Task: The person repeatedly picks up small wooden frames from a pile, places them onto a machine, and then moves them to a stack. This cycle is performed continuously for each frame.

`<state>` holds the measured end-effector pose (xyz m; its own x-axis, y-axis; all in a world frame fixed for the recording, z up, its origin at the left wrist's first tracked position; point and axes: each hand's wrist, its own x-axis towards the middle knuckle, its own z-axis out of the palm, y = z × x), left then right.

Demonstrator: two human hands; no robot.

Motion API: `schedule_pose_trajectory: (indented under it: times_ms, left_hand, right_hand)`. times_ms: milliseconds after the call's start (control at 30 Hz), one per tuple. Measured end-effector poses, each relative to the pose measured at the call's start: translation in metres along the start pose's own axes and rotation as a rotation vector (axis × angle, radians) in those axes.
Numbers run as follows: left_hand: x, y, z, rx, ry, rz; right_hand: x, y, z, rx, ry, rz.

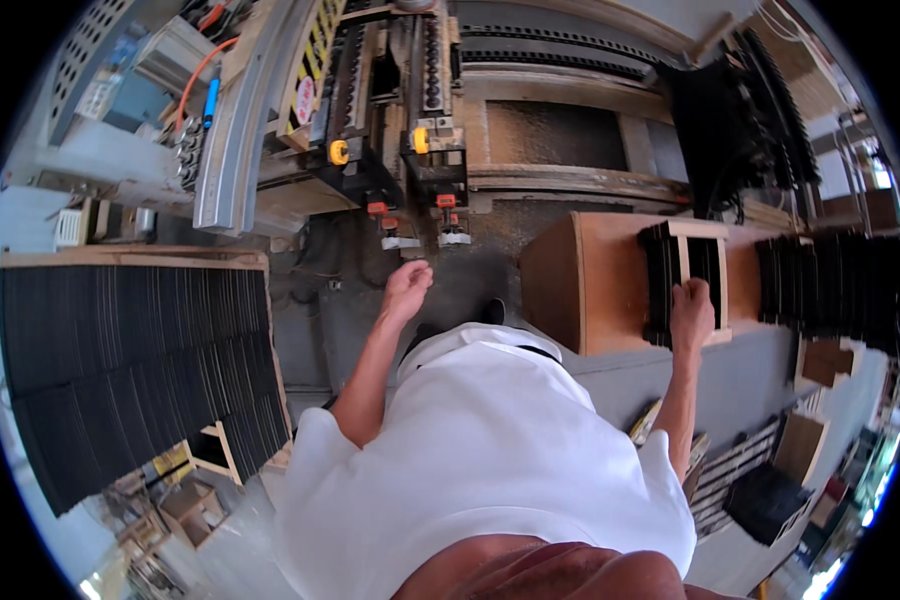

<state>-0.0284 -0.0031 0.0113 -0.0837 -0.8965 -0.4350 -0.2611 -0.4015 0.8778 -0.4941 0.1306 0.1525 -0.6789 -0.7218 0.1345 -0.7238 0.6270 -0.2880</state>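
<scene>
My right hand (pixel 692 312) is closed on a light wooden frame (pixel 678 262), at the near part of one of its bars. The frame lies on top of a stack of black-edged pieces (pixel 658 285) on a brown wooden box (pixel 610 270). My left hand (pixel 407 288) hangs in front of the machine with its fingers curled in and nothing visible in them. Just beyond it are the machine's two white-footed clamps (pixel 400 242) with red parts. Part of the frame is hidden behind my right hand.
On the left stands a big stack of black slats (pixel 130 350) with a wooden edge. The machine (pixel 390 100) with yellow knobs fills the far middle. More black pieces (pixel 830 285) are stacked at the right. A pallet (pixel 735 475) lies at the lower right.
</scene>
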Motion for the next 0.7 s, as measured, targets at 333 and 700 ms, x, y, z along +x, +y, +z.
schedule_pose_trajectory:
  times_ms: [333,700]
  left_hand:
    - [0.128,0.135,-0.027,-0.188,0.076,0.307]
    - [0.404,0.28,-0.046,-0.716,0.049,0.104]
  right_hand:
    - [0.025,-0.006,-0.027,0.211,0.144,-0.006]
    - [0.053,-0.111,-0.047,0.433,0.103,-0.027]
